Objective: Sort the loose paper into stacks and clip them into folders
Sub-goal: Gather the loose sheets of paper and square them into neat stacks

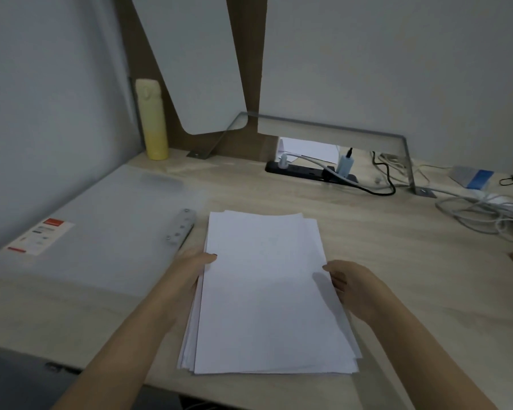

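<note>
On the wooden desk (367, 232), near its front edge, lies the stack of white paper (267, 291), sheets fanned out of register. Left hand (187, 276) and right hand (353, 288) grip its long edges, fingers curled. Sheets appear light, limp, slippery; support both sides. A translucent clip folder (101, 226) lies open alongside.

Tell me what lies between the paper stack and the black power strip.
Only bare desk shows between the paper stack and the power strip, in the head view.
</note>
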Tool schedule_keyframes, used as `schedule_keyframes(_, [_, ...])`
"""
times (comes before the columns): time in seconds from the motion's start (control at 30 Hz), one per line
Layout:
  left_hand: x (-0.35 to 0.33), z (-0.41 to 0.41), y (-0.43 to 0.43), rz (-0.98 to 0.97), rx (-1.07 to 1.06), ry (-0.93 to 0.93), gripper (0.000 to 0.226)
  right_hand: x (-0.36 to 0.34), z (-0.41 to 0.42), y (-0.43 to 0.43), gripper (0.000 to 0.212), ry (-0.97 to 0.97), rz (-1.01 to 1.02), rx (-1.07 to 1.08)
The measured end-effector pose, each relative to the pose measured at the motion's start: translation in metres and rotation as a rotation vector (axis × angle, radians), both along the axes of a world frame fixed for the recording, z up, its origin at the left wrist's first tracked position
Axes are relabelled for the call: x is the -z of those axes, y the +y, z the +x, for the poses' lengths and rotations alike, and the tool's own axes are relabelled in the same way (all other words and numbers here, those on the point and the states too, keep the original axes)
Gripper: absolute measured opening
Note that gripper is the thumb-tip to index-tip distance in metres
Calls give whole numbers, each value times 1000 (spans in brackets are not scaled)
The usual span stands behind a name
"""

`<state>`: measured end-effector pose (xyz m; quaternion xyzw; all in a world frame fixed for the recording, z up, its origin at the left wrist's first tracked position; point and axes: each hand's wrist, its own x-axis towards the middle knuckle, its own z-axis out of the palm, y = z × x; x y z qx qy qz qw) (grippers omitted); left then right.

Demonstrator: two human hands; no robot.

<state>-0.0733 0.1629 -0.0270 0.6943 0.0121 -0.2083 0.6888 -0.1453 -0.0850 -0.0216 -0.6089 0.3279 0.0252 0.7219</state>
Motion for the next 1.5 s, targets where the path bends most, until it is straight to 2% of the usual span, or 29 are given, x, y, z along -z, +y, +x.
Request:
schedule_keyframes(0.07, [3,2,4,-82,-27,56,22,-6,-2,-6,19,11,70,35])
schedule_keyframes(0.17, [6,6,5,-96,-65,97,15,-2,-3,-18,29,41,59,13])
schedule_keyframes(0.27, [6,1,-4,20,-44,73,13,-1,-6,-16,14,69,-26,-55])
schedule_keyframes(0.3, [8,0,-7,54,-39,57,20,0,-7,-12,9,80,-93,-76])
schedule_keyframes(0.37, [13,-3,-16,182,-56,2,27,6,-9,-8,27,84,-206,-114])
schedule_keyframes(0.47, [20,-10,-23,360,-81,-83,36,9,-13,3,26,-28,-307,-151])
schedule_keyframes(0.53, [26,-13,-28,470,-93,-205,41,8,-19,5,26,-105,-243,-166])
schedule_keyframes(0.6, [27,-17,-32,600,-115,-290,43,8,-26,0,32,-140,-38,-245])
schedule_keyframes(0.67, [26,-19,-32,532,-97,-265,48,10,-34,-3,41,-141,140,-308])
schedule_keyframes(0.73, [17,-22,-32,355,-99,-218,40,13,-40,-5,46,-176,186,-297])
schedule_keyframes(0.8, [10,-26,-32,162,-80,-137,28,11,-43,-7,47,-248,182,-244])
schedule_keyframes(0.87, [7,-27,-34,6,-49,-82,31,2,-46,-10,40,-331,161,-192])
schedule_keyframes(0.97, [-13,-29,-44,-151,-59,-163,40,-24,-47,-18,43,-464,77,-152])
schedule_keyframes(1.03, [-32,-27,-57,-200,-72,-284,38,-46,-49,-25,42,-561,47,-131])
schedule_keyframes(1.13, [-62,-26,-76,-223,-84,-522,28,-76,-56,-39,29,-676,16,-109])
schedule_keyframes(1.23, [-80,-25,-89,-230,-74,-676,40,-91,-65,-51,25,-734,-22,-88])
schedule_keyframes(1.3, [-83,-25,-97,-287,-58,-682,46,-93,-67,-55,25,-730,-53,-91])
schedule_keyframes(1.4, [-77,-26,-106,-330,-75,-660,34,-86,-69,-58,21,-685,-39,-93])
schedule_keyframes(1.5, [-73,-28,-109,-325,-96,-656,39,-81,-69,-58,20,-656,-22,-88])
